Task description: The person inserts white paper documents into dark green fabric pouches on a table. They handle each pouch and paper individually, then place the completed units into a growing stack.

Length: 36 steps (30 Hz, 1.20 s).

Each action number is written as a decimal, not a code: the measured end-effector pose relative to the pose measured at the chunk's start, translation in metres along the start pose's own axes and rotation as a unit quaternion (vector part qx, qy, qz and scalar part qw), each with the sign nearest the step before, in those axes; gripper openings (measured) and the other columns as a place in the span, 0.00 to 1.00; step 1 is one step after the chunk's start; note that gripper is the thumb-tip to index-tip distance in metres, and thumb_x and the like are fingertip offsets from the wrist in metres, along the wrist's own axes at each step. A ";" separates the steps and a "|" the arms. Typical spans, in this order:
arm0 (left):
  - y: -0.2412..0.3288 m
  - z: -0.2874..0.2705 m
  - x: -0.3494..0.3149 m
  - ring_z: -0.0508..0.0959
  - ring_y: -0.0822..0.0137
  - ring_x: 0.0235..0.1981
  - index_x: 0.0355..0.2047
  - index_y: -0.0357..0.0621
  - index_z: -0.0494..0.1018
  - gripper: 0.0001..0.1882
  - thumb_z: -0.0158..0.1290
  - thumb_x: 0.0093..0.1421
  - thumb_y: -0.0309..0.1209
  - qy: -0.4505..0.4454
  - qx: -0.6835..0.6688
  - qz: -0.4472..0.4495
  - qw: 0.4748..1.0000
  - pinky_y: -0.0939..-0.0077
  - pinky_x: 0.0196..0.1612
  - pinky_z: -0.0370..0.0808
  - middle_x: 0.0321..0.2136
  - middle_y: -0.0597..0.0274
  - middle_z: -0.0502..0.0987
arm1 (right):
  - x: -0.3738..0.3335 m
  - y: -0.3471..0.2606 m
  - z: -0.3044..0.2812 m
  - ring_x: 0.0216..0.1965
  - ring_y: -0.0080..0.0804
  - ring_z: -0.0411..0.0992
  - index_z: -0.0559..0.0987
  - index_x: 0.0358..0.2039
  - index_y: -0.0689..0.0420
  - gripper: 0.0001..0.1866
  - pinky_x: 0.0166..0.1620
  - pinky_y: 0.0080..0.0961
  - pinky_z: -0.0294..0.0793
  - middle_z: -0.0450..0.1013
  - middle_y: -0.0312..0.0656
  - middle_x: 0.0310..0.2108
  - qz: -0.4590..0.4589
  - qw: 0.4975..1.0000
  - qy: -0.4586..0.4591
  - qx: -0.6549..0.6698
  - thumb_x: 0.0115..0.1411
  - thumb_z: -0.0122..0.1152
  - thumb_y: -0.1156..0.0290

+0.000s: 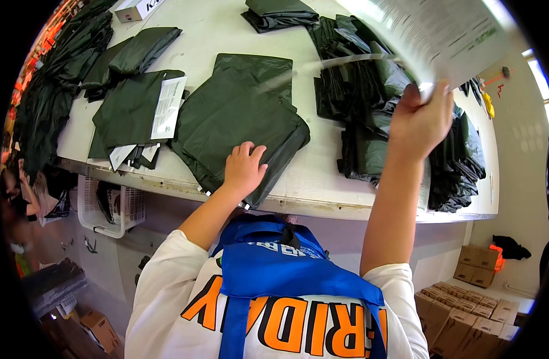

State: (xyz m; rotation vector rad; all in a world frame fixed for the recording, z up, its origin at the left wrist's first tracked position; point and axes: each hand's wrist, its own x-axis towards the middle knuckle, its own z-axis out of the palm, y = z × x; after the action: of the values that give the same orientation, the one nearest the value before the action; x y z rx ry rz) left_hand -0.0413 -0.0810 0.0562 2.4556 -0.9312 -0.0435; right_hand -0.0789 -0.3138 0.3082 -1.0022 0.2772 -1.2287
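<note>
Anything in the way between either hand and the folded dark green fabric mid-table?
Left hand: nothing visible; it rests on the folded dark green fabric. Right hand, gripping a printed sheet: dark folded stacks show between it and that fabric, but the hand looks raised, so they probably don't block it.

At twelve o'clock, the dark green folded cloth garment [232,107] looks smooth, with a soft sheen. Towards one, the dark green crinkled fabric stacks [346,90] look glossier. At two, the pale printed sheet [445,39] is too blurred to tell paper from plastic. The white flat worktop [325,170] is smooth, scuffed along its front; at nine, the white lattice basket [132,206] is plastic; at four, the brown boxes [475,335] are matt cardboard.
</note>
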 end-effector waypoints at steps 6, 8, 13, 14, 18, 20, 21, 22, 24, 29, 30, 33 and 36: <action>-0.019 0.024 0.008 0.72 0.52 0.38 0.47 0.51 0.70 0.23 0.58 0.49 0.33 0.013 0.045 0.042 0.998 0.60 0.36 0.73 0.37 0.56 0.69 | -0.033 0.138 -0.077 0.19 0.18 0.65 0.73 0.38 0.57 0.09 0.19 0.16 0.66 0.70 0.32 0.26 0.180 0.967 -0.034 -0.178 0.67 0.50 0.65; -0.016 0.022 0.013 0.73 0.52 0.35 0.46 0.49 0.70 0.21 0.57 0.50 0.32 0.000 0.048 0.068 0.997 0.60 0.34 0.74 0.34 0.55 0.69 | -0.037 0.166 -0.109 0.17 0.17 0.62 0.73 0.36 0.60 0.11 0.19 0.16 0.66 0.69 0.32 0.26 0.206 0.928 -0.029 -0.310 0.67 0.50 0.65; -0.020 0.002 0.016 0.73 0.50 0.33 0.42 0.41 0.67 0.15 0.51 0.53 0.29 -0.071 0.067 0.096 0.991 0.58 0.34 0.74 0.32 0.53 0.69 | -0.059 0.113 -0.145 0.23 0.18 0.68 0.74 0.40 0.59 0.09 0.19 0.16 0.64 0.71 0.33 0.28 0.237 0.949 0.039 -0.205 0.67 0.48 0.68; -0.024 0.005 0.018 0.74 0.50 0.33 0.42 0.41 0.67 0.14 0.50 0.54 0.28 -0.067 0.027 0.032 0.997 0.57 0.34 0.74 0.32 0.52 0.69 | -0.066 0.100 -0.168 0.23 0.18 0.68 0.74 0.40 0.59 0.09 0.20 0.17 0.64 0.72 0.33 0.29 0.239 0.945 0.025 -0.221 0.67 0.48 0.68; -0.007 -0.018 0.026 0.75 0.47 0.31 0.38 0.39 0.65 0.11 0.48 0.55 0.27 -0.062 0.005 -0.016 0.998 0.54 0.33 0.74 0.35 0.48 0.68 | -0.111 0.051 -0.245 0.23 0.14 0.64 0.75 0.36 0.61 0.09 0.20 0.17 0.62 0.69 0.31 0.25 0.317 0.889 -0.003 -0.330 0.66 0.48 0.70; -0.011 -0.013 0.029 0.75 0.48 0.29 0.37 0.38 0.64 0.10 0.49 0.53 0.25 -0.019 0.037 -0.002 0.999 0.55 0.31 0.75 0.35 0.48 0.68 | -0.120 0.022 -0.248 0.23 0.13 0.63 0.75 0.35 0.61 0.09 0.20 0.17 0.62 0.69 0.30 0.24 0.369 0.853 -0.019 -0.368 0.66 0.49 0.70; -0.009 -0.017 0.029 0.76 0.49 0.29 0.37 0.39 0.64 0.10 0.49 0.53 0.23 0.019 0.055 0.028 0.998 0.56 0.30 0.75 0.35 0.48 0.68 | -0.121 0.014 -0.247 0.23 0.13 0.62 0.75 0.35 0.61 0.09 0.19 0.17 0.62 0.68 0.30 0.24 0.392 0.834 -0.024 -0.386 0.66 0.49 0.70; -0.005 -0.024 0.031 0.76 0.49 0.29 0.37 0.39 0.64 0.11 0.49 0.52 0.22 0.004 0.053 0.022 0.998 0.57 0.30 0.75 0.34 0.49 0.69 | -0.120 0.014 -0.246 0.23 0.13 0.62 0.75 0.35 0.61 0.09 0.19 0.16 0.61 0.68 0.30 0.24 0.381 0.839 -0.009 -0.389 0.66 0.49 0.69; 0.001 -0.030 0.032 0.76 0.49 0.29 0.38 0.41 0.65 0.12 0.49 0.51 0.22 -0.010 0.047 0.016 0.999 0.57 0.30 0.75 0.32 0.50 0.70 | -0.118 0.019 -0.243 0.22 0.13 0.61 0.75 0.35 0.60 0.09 0.18 0.16 0.61 0.68 0.30 0.25 0.355 0.848 0.023 -0.394 0.66 0.49 0.69; 0.005 -0.022 0.030 0.75 0.50 0.29 0.33 0.43 0.67 0.10 0.51 0.49 0.22 0.000 0.036 0.046 0.998 0.56 0.31 0.73 0.26 0.53 0.72 | -0.149 0.074 -0.211 0.31 0.18 0.66 0.75 0.38 0.63 0.10 0.32 0.18 0.68 0.69 0.32 0.29 0.238 0.883 0.002 -0.405 0.67 0.50 0.68; 0.008 -0.023 0.031 0.75 0.52 0.29 0.29 0.42 0.67 0.06 0.51 0.49 0.22 0.021 0.030 0.068 0.997 0.58 0.31 0.73 0.26 0.54 0.72 | -0.160 0.085 -0.207 0.33 0.19 0.66 0.75 0.39 0.63 0.10 0.35 0.18 0.68 0.70 0.33 0.30 0.284 0.872 -0.062 -0.394 0.67 0.50 0.69; 0.024 -0.031 0.029 0.75 0.52 0.29 0.28 0.42 0.67 0.06 0.52 0.49 0.23 0.033 0.001 0.097 0.995 0.60 0.31 0.73 0.26 0.55 0.72 | -0.178 0.102 -0.184 0.36 0.20 0.66 0.74 0.41 0.63 0.10 0.40 0.19 0.69 0.72 0.35 0.34 0.393 0.874 -0.096 -0.268 0.67 0.48 0.72; 0.040 -0.045 0.019 0.74 0.53 0.28 0.27 0.43 0.67 0.06 0.51 0.49 0.22 0.053 -0.061 0.091 0.993 0.62 0.30 0.71 0.25 0.56 0.70 | -0.188 0.114 -0.171 0.35 0.20 0.68 0.73 0.45 0.63 0.10 0.40 0.20 0.70 0.72 0.36 0.37 0.449 0.871 -0.099 -0.174 0.68 0.46 0.73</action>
State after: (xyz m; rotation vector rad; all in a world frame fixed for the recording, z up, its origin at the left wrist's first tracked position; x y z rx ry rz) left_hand -0.0423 -0.0979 0.1172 2.2291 -1.0686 0.0906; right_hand -0.1871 -0.2336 0.0643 -1.1002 0.7253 -0.2207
